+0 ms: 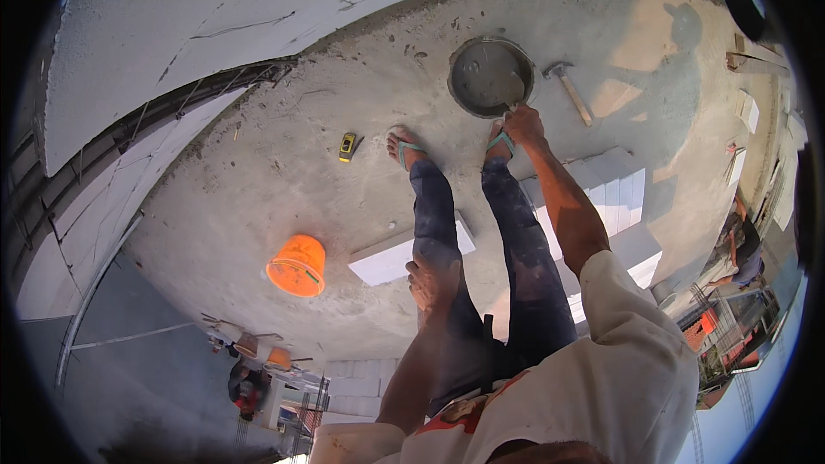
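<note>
1. Grey wet mortar fills a round mortar pan (pixel 491 77) that sits on the rough concrete slab (pixel 258 189), just beyond the person's feet in the head view.
2. The right hand (pixel 524 125) reaches down to the near rim of the pan, its fingers curled around the handle of a trowel (pixel 513 93); the trowel's blade lies in the mortar at the pan's right side.
3. The left hand (pixel 432 282) rests flat on the left thigh, fingers together and pressed against the dark trouser leg, holding nothing.
4. Both feet wear green flip-flops (pixel 406 148), planted just short of the pan, the right foot close beside the right hand.
5. A hammer (pixel 569 88) with a wooden handle lies on the slab just right of the pan, apart from it.
6. A small yellow tape measure (pixel 347 146) lies on the slab left of the left foot.
7. An orange bucket (pixel 297 265) stands near the slab's edge, well apart from the pan.
8. White lightweight blocks (pixel 614 193) are stacked to the right of the legs, and a single white block (pixel 387 259) lies flat beside the left leg.
9. A plastered white wall (pixel 215 17) curves along the slab's far side.
10. Past the slab's edge, far below, another person (pixel 247 385) is seen near some building materials.
</note>
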The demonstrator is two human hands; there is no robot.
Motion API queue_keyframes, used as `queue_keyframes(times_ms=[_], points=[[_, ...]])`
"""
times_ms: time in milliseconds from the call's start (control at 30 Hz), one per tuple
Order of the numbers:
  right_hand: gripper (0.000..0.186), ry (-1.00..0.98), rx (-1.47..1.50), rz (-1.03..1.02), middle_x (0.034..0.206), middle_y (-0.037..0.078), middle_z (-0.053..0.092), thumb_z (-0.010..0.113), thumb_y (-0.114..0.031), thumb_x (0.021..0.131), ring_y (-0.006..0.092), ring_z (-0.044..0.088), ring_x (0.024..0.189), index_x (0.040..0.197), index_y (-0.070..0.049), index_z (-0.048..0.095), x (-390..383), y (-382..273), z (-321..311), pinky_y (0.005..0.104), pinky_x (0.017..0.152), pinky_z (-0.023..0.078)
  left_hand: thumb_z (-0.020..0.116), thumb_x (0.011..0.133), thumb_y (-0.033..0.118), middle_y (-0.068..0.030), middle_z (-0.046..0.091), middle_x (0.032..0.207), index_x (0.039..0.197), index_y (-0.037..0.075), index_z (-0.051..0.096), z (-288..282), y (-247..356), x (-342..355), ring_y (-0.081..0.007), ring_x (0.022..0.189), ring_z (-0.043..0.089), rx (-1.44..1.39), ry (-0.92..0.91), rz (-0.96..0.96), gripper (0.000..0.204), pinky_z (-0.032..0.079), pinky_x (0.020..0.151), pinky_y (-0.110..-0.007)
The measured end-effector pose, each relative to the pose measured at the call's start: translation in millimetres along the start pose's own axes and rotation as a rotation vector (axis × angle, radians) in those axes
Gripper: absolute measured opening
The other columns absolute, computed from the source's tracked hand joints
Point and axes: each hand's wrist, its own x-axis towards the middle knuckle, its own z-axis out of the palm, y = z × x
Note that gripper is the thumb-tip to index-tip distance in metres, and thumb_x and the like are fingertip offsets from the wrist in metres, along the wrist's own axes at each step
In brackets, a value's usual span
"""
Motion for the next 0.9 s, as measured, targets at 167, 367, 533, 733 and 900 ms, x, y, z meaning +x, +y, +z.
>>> queue_keyframes(times_ms=[167,367,533,733,900], points=[[0.027,0.281,-0.318,-0.197,0.108,0.019,0.074,0.06,-0.022,0.102,0.0357,0.074,0.1,0.116,-0.001,0.07,121.0,83.9,103.9,0.0439,0.088,0.061,0.087,0.078,0.046,-0.0238,0.053,0.129,0.148,0.004,0.039,16.9,4.0,-0.4,-0.0471,0.117,0.06,0.129,0.042,0.09,0.095,0.052,0.098,-0.057],[0.022,-0.173,0.266,-0.227,0.089,0.012,0.07,0.072,-0.021,0.099,0.0205,0.069,0.082,0.101,0.001,0.072,67.9,59.7,47.9,0.0385,0.074,0.055,0.087,0.08,0.047,-0.0228,0.054,0.126,0.147,0.003,0.04,29.3,9.9,-6.6,-0.0459,0.117,0.06,0.151,0.084,0.057,0.092,0.052,0.097,-0.056],[0.032,-0.074,0.411,-0.414,0.097,0.011,0.076,0.077,-0.026,0.097,0.015,0.07,0.086,0.113,0.001,0.073,-18.4,97.1,-1.1,0.032,0.078,0.055,0.084,0.082,0.048,-0.0234,0.055,0.127,0.144,0.0,0.045,18.6,20.8,-5.2,-0.0445,0.118,0.061,0.147,0.065,0.057,0.087,0.053,0.099,-0.055],[0.031,-0.133,0.539,-0.724,0.088,0.01,0.071,0.074,-0.019,0.098,0.0142,0.064,0.081,0.114,0.006,0.065,-155.8,-3.5,-126.2,0.0335,0.073,0.052,0.082,0.082,0.052,-0.0256,0.053,0.136,0.151,0.0,0.046,-3.3,18.7,5.0,-0.0447,0.127,0.059,0.038,-0.005,0.022,0.093,0.052,0.108,-0.053],[0.035,0.226,0.286,-1.19,0.097,0.021,0.069,0.074,-0.007,0.092,0.0334,0.07,0.081,0.12,0.009,0.063,-271.7,-134.5,-261.4,0.0401,0.073,0.056,0.08,0.083,0.053,-0.026,0.052,0.139,0.15,0.001,0.047,-24.4,16.7,-5.1,-0.0447,0.129,0.06,-0.043,0.011,0.082,0.091,0.052,0.108,-0.052]])
